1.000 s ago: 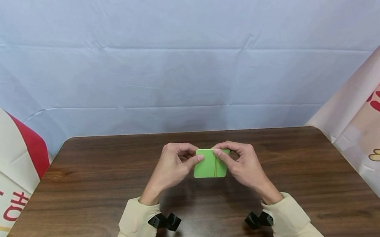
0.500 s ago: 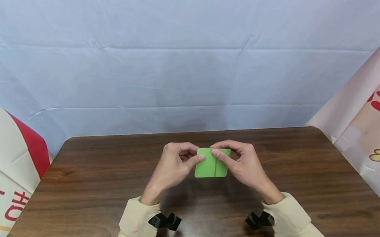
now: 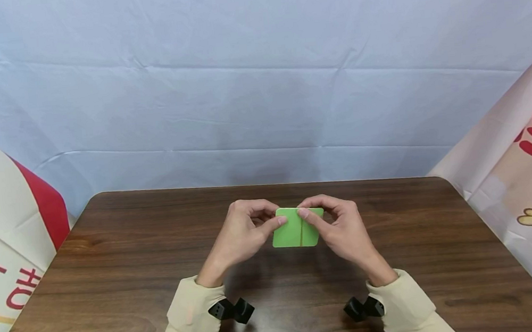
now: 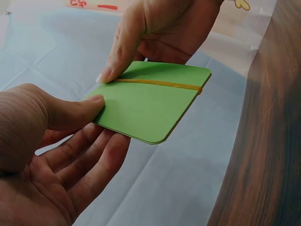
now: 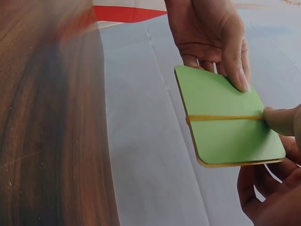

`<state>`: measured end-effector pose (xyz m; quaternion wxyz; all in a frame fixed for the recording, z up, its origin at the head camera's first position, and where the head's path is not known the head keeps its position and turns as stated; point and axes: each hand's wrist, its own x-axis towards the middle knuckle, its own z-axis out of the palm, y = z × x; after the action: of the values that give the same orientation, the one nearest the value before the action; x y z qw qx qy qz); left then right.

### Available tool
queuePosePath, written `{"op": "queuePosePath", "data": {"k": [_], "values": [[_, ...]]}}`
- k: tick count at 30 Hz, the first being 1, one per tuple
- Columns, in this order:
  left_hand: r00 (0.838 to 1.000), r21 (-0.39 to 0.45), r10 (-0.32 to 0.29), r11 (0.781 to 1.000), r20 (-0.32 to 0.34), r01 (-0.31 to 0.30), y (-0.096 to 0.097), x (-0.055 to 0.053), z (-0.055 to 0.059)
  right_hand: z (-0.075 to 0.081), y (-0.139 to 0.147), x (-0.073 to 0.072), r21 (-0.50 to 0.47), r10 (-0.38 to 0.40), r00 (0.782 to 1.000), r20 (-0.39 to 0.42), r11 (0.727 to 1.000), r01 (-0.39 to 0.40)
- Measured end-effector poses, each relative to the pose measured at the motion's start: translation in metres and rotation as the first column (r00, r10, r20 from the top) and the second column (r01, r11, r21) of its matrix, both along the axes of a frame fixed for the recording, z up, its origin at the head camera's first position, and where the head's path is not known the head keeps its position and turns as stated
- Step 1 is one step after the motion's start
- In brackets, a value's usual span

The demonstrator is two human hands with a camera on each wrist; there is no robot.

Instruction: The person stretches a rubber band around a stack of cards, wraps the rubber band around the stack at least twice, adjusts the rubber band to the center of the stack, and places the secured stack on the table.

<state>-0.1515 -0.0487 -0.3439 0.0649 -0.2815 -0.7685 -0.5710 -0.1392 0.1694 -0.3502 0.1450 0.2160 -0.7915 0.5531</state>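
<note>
A thin stack of green cards with rounded corners is held up above the table between both hands. A yellow rubber band runs across it from edge to edge, right of its middle in the head view. My left hand pinches the stack's left part, thumb on the near face and fingers behind. My right hand pinches the right part, its thumb tip at the band near the top edge. Layered edges of the cards show in the right wrist view. The far face is hidden.
The dark wooden table lies under both hands. A pale cloth hangs behind its far edge. Printed cloths stand at the left and right. Black wrist cameras sit on both cuffs.
Two separate strands of the rubber band have come together into a single line on the near face. The right thumb has shifted slightly; both hands otherwise keep their place.
</note>
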Motion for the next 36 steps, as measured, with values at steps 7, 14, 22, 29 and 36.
{"op": "queuePosePath", "data": {"k": [7,14,22,29,36], "values": [[1.000,-0.007,0.006,1.000,0.003,-0.006,0.0007,-0.0005,-0.0018,-0.0021,-0.0034,0.0012,-0.011,-0.010,1.000,0.017,1.000,0.011],[1.000,-0.017,0.001,1.000,0.004,-0.001,0.0007,-0.0002,-0.0021,-0.0026,-0.0040,0.0028,0.010,-0.043,0.999,0.016,0.999,0.043],[1.000,0.001,-0.004,1.000,-0.009,0.004,-0.0016,-0.0010,-0.0015,-0.0013,-0.0027,0.0003,-0.013,-0.020,1.000,0.011,1.000,0.020],[1.000,0.038,-0.014,0.999,0.017,0.013,-0.0024,-0.0014,-0.0008,0.0024,0.0013,-0.0011,-0.050,0.042,0.999,0.019,0.998,-0.041],[0.999,0.036,-0.010,0.999,0.037,0.009,-0.0029,-0.0011,0.0005,0.0037,0.0045,-0.0023,-0.040,0.065,0.998,0.028,0.997,-0.063]]}}
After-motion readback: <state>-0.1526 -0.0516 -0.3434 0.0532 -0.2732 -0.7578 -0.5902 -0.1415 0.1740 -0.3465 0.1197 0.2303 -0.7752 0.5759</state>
